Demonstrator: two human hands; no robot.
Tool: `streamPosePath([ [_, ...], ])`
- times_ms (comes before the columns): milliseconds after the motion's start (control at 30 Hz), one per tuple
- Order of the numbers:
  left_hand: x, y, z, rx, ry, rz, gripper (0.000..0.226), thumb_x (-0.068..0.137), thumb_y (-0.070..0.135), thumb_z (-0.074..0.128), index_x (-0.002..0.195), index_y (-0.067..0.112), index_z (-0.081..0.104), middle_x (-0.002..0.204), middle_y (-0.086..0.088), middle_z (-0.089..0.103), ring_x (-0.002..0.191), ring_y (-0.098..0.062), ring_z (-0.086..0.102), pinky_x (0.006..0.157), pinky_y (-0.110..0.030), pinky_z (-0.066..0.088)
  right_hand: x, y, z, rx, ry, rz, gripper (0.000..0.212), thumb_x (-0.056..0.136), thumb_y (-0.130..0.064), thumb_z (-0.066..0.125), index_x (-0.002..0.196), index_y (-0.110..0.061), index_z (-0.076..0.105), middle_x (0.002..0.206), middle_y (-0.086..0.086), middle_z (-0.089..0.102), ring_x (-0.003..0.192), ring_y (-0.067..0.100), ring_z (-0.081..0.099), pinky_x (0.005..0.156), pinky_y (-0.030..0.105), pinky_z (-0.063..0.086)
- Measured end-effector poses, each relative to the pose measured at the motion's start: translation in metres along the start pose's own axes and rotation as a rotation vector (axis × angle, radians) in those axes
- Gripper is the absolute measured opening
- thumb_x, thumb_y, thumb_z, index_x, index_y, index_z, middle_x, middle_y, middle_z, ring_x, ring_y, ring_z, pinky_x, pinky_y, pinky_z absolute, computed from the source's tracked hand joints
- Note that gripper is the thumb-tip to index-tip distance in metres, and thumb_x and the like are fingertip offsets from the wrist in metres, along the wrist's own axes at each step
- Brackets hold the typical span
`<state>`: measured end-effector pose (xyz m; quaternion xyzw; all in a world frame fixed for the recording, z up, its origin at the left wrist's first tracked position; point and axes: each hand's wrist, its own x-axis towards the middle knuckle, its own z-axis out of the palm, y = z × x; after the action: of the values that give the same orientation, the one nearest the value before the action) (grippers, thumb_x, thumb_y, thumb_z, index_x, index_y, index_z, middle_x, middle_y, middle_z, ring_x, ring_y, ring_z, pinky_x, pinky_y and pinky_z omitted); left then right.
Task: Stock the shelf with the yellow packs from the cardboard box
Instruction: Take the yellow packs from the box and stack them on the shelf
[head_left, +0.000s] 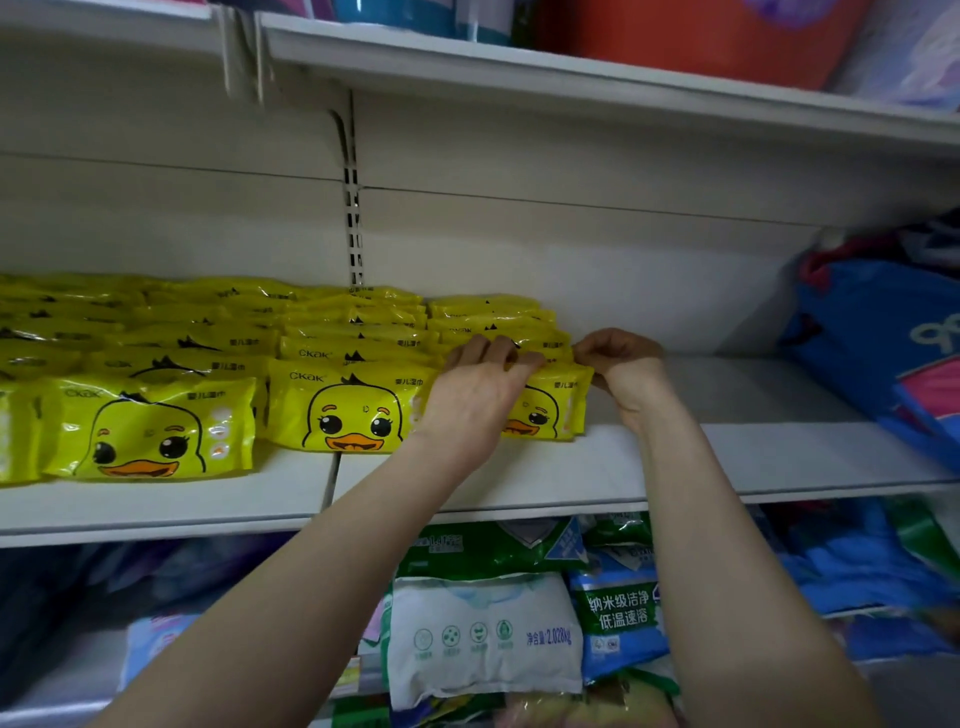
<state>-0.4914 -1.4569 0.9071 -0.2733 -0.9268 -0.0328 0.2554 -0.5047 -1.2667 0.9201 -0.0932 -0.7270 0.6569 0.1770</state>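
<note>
From the head camera, the white shelf (519, 478) ran across the middle of the view. The yellow packs (353, 358), each printed with a duck face, stood upright on its left half in rows running from the near edge back toward the far wall. The rows sat side by side and touched one another.

Both arms reached up from the near bottom of the view to the rightmost row. The left hand (478, 395) lay against the face of the front pack (550, 410), its fingers curled over the pack's top edge and gripping it. The right hand (618, 358) was at the same pack's upper right corner, fingers bent and pinching the wrapper there. The front pack stood on the shelf, leaning slightly, with more yellow packs close behind it.

To the right of that row the shelf surface lay bare as far as a blue bag (872, 353) at the far right end. An orange tub (701, 36) sat on the upper shelf (519, 67) overhead. Below, a white bag (483, 639) and a green-and-blue bag (618, 613) lay touching on the lower level.
</note>
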Motion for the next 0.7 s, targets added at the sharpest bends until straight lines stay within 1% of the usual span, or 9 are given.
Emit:
streamPosePath([
  [67, 0.001, 0.001, 0.004, -0.01, 0.046, -0.021, 0.081, 0.061, 0.009, 0.083, 0.131, 0.03, 0.049, 0.123, -0.004, 0.054, 0.112, -0.03, 0.049, 0.087, -0.037, 0.046, -0.002, 0.003, 0.002, -0.009, 0.021, -0.048, 0.033, 0.083, 0.019, 0.054, 0.068, -0.01, 0.06, 0.054, -0.01, 0.065, 0.051, 0.0, 0.058, 0.055, 0.015, 0.05],
  [167, 0.003, 0.003, 0.003, -0.017, 0.05, -0.013, 0.077, 0.07, 0.004, 0.072, 0.137, 0.03, 0.045, 0.13, -0.006, 0.048, 0.12, -0.031, 0.043, 0.095, -0.038, 0.041, -0.007, 0.005, 0.006, -0.018, 0.045, -0.068, 0.033, 0.088, 0.015, 0.05, 0.072, -0.011, 0.062, 0.057, -0.009, 0.066, 0.051, 0.0, 0.058, 0.054, 0.015, 0.05],
  [200, 0.003, 0.003, 0.002, -0.017, 0.043, -0.013, 0.077, 0.072, 0.004, 0.07, 0.138, 0.031, 0.042, 0.132, -0.005, 0.046, 0.123, -0.031, 0.041, 0.098, -0.038, 0.04, -0.008, 0.006, 0.006, -0.025, 0.067, -0.069, 0.033, 0.09, 0.012, 0.048, 0.074, -0.013, 0.063, 0.062, -0.005, 0.066, 0.053, 0.002, 0.059, 0.054, 0.017, 0.051],
  [300, 0.003, 0.002, 0.0, -0.016, 0.039, -0.023, 0.08, 0.073, 0.012, 0.078, 0.139, 0.034, 0.04, 0.136, -0.003, 0.044, 0.125, -0.03, 0.04, 0.1, -0.037, 0.041, -0.008, 0.006, 0.007, -0.138, 0.179, -0.142, 0.037, 0.092, 0.0, 0.048, 0.078, -0.028, 0.066, 0.078, -0.001, 0.065, 0.072, 0.014, 0.062, 0.069, 0.033, 0.056],
  [367, 0.002, 0.002, -0.001, -0.022, 0.04, -0.026, 0.082, 0.071, 0.016, 0.081, 0.139, 0.035, 0.04, 0.137, -0.002, 0.045, 0.125, -0.029, 0.041, 0.098, -0.036, 0.043, -0.01, 0.003, 0.009, -0.261, 0.261, -0.242, 0.034, 0.091, -0.006, 0.048, 0.08, -0.034, 0.065, 0.087, 0.001, 0.067, 0.082, 0.019, 0.063, 0.078, 0.039, 0.054],
  [467, 0.0, 0.0, -0.005, -0.051, 0.013, -0.033, 0.081, 0.075, 0.022, 0.079, 0.143, 0.034, 0.035, 0.142, -0.001, 0.04, 0.13, -0.029, 0.037, 0.098, -0.035, 0.043, -0.022, -0.012, 0.018, -0.395, 0.328, -0.405, 0.029, 0.092, -0.006, 0.048, 0.095, -0.028, 0.067, 0.103, 0.007, 0.066, 0.088, 0.02, 0.06, 0.078, 0.031, 0.048],
  [567, -0.004, -0.004, -0.014, -0.091, 0.006, -0.065, 0.079, 0.078, 0.027, 0.076, 0.145, 0.032, 0.035, 0.144, -0.001, 0.038, 0.133, -0.029, 0.034, 0.095, -0.036, 0.046, -0.036, -0.024, 0.03, -0.445, 0.352, -0.491, 0.032, 0.09, -0.001, 0.048, 0.103, -0.021, 0.068, 0.106, 0.005, 0.062, 0.095, 0.018, 0.059, 0.077, 0.025, 0.042],
  [633, -0.01, -0.009, -0.02, -0.165, 0.056, -0.108, 0.073, 0.079, 0.025, 0.074, 0.143, 0.029, 0.039, 0.142, -0.002, 0.041, 0.131, -0.029, 0.036, 0.091, -0.038, 0.05, -0.045, -0.026, 0.04, -0.437, 0.339, -0.53, 0.034, 0.088, 0.0, 0.048, 0.103, -0.022, 0.068, 0.104, 0.005, 0.063, 0.095, 0.021, 0.06, 0.078, 0.028, 0.045],
  [700, -0.017, -0.019, -0.026, -0.246, 0.135, -0.157, 0.065, 0.081, 0.023, 0.073, 0.141, 0.024, 0.046, 0.138, -0.006, 0.047, 0.128, -0.033, 0.041, 0.09, -0.041, 0.05, -0.054, -0.026, 0.054, -0.425, 0.311, -0.539, 0.034, 0.086, 0.0, 0.048, 0.103, -0.022, 0.068, 0.104, 0.004, 0.063, 0.095, 0.023, 0.06, 0.081, 0.032, 0.047],
])
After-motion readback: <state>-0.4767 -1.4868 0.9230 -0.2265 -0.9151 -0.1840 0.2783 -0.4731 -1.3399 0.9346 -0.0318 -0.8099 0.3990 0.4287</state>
